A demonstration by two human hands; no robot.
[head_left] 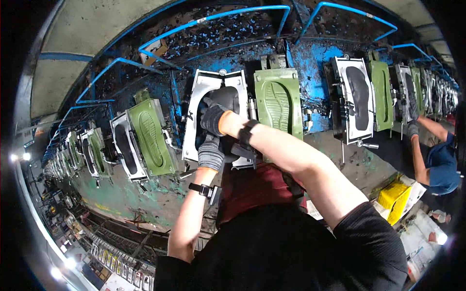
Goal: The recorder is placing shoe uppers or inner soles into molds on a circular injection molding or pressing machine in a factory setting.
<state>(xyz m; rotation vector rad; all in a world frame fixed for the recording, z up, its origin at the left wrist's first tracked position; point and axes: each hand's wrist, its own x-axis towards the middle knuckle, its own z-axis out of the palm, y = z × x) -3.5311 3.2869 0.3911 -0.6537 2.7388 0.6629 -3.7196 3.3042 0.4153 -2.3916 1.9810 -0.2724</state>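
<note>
Straight ahead lies a silver mould frame with a black shoe sole in it. Both hands wear grey knit gloves with orange cuffs. Over the left part of the sole, my right hand is closed, and what lies in its fingers is hidden. My left hand is just below, touching or almost touching the right one, its fingertips covered from view. A green mould half with a ridged sole-shaped cavity is hinged open on the right of the frame.
More open moulds line both sides, including a silver one with a black sole and a green half. Blue rails run behind. At right a co-worker works on another mould, near a yellow crate.
</note>
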